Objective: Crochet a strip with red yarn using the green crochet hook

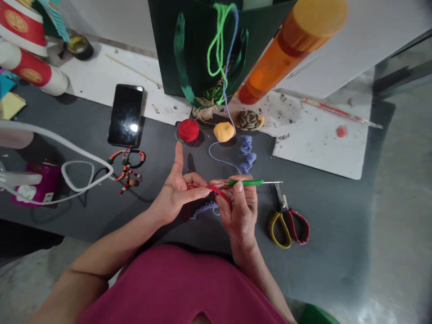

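My left hand (173,193) pinches a piece of red crochet work (221,194) between thumb and fingers, its index finger raised with red yarn running over it. That strand leads towards a red yarn ball (188,130) just beyond the fingertip. In my right hand (241,204) is a crochet hook with a green handle (246,182), held level, a metal end pointing right. The hook's other tip meets the red work between both hands. Purple crochet work (205,209) lies partly hidden beneath my hands, and a curled purple piece (248,155) lies just past my right hand.
Scissors (283,220) lie right of my right hand. Beyond are a yellow yarn ball (224,132), a pine cone (249,119), a dark green bag (199,49) and an orange bottle (290,49). At left are a phone (126,114), beaded bracelets (126,164) and a white cable (67,140).
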{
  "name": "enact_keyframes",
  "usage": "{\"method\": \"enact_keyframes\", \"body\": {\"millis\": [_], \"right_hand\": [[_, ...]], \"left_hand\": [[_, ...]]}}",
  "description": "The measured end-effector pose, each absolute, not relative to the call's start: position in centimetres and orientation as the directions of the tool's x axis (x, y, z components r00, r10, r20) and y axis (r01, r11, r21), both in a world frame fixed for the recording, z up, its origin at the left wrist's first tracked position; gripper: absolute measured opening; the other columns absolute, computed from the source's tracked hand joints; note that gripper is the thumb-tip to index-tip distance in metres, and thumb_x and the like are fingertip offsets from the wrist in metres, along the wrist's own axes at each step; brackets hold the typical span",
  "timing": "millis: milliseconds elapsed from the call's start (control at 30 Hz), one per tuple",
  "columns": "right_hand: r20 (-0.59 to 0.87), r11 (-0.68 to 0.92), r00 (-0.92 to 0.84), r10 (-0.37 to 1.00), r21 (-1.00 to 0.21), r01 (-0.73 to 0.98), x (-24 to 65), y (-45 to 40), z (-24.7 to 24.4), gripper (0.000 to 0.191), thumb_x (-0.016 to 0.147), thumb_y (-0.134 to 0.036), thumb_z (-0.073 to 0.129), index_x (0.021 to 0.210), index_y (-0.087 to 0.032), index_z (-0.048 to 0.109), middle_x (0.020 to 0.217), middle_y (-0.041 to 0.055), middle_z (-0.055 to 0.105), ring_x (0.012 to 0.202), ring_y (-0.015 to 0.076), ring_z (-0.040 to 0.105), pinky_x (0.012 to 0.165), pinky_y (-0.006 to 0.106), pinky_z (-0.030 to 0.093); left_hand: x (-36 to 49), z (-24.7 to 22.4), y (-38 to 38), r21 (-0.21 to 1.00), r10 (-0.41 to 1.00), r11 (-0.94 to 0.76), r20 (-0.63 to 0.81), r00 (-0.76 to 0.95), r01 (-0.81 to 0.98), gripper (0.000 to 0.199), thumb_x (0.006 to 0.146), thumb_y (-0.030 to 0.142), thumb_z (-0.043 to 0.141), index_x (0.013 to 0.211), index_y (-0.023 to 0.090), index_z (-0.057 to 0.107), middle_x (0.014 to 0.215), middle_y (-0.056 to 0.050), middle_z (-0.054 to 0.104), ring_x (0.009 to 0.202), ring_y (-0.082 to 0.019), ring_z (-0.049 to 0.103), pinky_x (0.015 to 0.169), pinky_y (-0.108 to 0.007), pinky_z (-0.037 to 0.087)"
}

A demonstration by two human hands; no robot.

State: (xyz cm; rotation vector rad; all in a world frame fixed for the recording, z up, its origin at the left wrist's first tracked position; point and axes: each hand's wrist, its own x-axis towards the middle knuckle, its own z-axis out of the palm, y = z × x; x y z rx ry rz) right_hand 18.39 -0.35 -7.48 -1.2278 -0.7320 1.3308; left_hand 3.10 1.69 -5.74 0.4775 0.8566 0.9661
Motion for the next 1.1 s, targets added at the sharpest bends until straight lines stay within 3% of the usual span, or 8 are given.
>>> {"method": "enact_keyframes", "body": {"millis": [167,300,367,500,700,1100], "right_hand": [[-0.225,-0.157,0.179,0.958,-0.931,-0.329,18.4,0.0,-7.0,0.027,0.091,-0.056,0.069,0.091,-0.030,0.061,0.067,-0.0023,0.074,0.044,0.0130,0.059,0.037,0.023,0.040],[-0.206,-0.134,0.175,0.963,-0.926,-0.353,18.6,0.1,-6.6,0.025,0.093,-0.053,0.069,0.089,-0.029,0.062,0.065,-0.0059,0.073,0.031,0.0059,0.032,0.030,0.020,0.023],[-0.195,-0.126,0.168,0.966,-0.928,-0.350,18.6,0.1,-6.4,0.025,0.093,-0.053,0.069,0.089,-0.030,0.062,0.065,-0.0064,0.073,0.031,0.0055,0.027,0.029,0.021,0.021],[-0.175,-0.118,0.169,0.970,-0.946,-0.302,18.7,0.1,-6.1,0.024,0.095,-0.054,0.066,0.089,-0.031,0.060,0.067,-0.0048,0.074,0.030,0.0070,0.029,0.029,0.023,0.022],[-0.083,-0.048,0.180,0.980,-0.981,-0.188,18.8,-0.2,-6.2,0.021,0.101,-0.049,0.059,0.092,-0.030,0.057,0.073,-0.0017,0.079,0.030,0.0078,0.037,0.031,0.024,0.027],[-0.029,0.000,0.152,0.988,-0.982,-0.188,19.1,-0.4,-6.7,0.016,0.103,-0.044,0.056,0.096,-0.029,0.055,0.073,-0.0034,0.079,0.029,0.0069,0.034,0.028,0.022,0.025]], "left_hand": [[2.8,-5.8,1.8,0.717,0.862,0.505,-0.395,0.317,-0.481,0.136,0.075,0.016,0.086,0.165,0.039,-0.014,0.074,0.009,0.070,0.072,-0.012,0.067,0.072,-0.025,0.050],[2.7,-5.8,1.8,0.756,0.888,0.458,-0.367,0.277,-0.467,0.125,0.077,0.017,0.084,0.167,0.039,0.000,0.076,0.007,0.070,0.073,-0.012,0.066,0.072,-0.025,0.049],[2.7,-5.8,1.8,0.771,0.896,0.443,-0.358,0.263,-0.459,0.121,0.077,0.018,0.084,0.167,0.040,0.006,0.077,0.006,0.069,0.074,-0.012,0.065,0.073,-0.026,0.049],[2.6,-5.9,1.8,0.797,0.906,0.421,-0.342,0.251,-0.434,0.115,0.078,0.018,0.083,0.167,0.040,0.013,0.079,0.005,0.069,0.074,-0.013,0.064,0.073,-0.028,0.049],[2.5,-5.8,1.9,0.800,0.909,0.413,-0.332,0.251,-0.435,0.117,0.079,0.018,0.082,0.167,0.040,0.008,0.079,0.006,0.069,0.075,-0.011,0.063,0.071,-0.023,0.048],[2.6,-5.6,2.0,0.801,0.904,0.426,-0.355,0.240,-0.420,0.115,0.078,0.016,0.081,0.167,0.038,0.013,0.076,0.006,0.067,0.072,-0.011,0.063,0.070,-0.024,0.049]]}}
